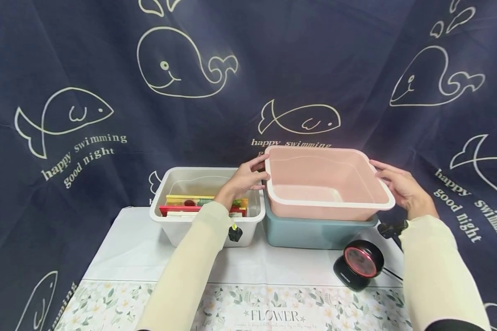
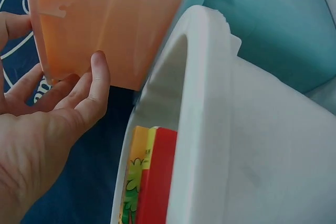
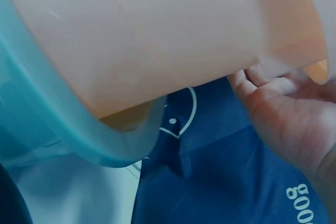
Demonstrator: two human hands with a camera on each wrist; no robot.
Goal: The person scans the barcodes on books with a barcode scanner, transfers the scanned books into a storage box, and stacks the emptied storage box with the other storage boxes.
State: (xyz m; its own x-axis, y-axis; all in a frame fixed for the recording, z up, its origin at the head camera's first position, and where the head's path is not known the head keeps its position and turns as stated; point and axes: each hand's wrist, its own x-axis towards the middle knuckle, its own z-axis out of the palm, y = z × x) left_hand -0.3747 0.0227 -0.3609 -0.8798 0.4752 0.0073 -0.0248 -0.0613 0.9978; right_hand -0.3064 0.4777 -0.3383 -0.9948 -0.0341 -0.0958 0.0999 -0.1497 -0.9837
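A pink plastic bin (image 1: 327, 209) with a white rim sits partly inside a blue-green bin (image 1: 314, 234), tilted, its bottom below the lower rim. My left hand (image 1: 242, 180) holds the pink bin's left rim, fingers curled under the edge in the left wrist view. On the opposite side, my right hand (image 1: 406, 187) grips the right rim, with fingers tucked beneath it in the right wrist view. Left of these stands a white bin (image 1: 211, 232) holding upright books, among them a red book (image 2: 157, 177) and a yellow one. My left forearm crosses over the white bin.
A round black device with a red ring (image 1: 360, 261) stands on the table in front of the blue-green bin, its cable running right. A floral cloth (image 1: 269, 299) covers the table's front. Behind hangs a dark blue curtain (image 1: 248, 69) with whale and fish drawings.
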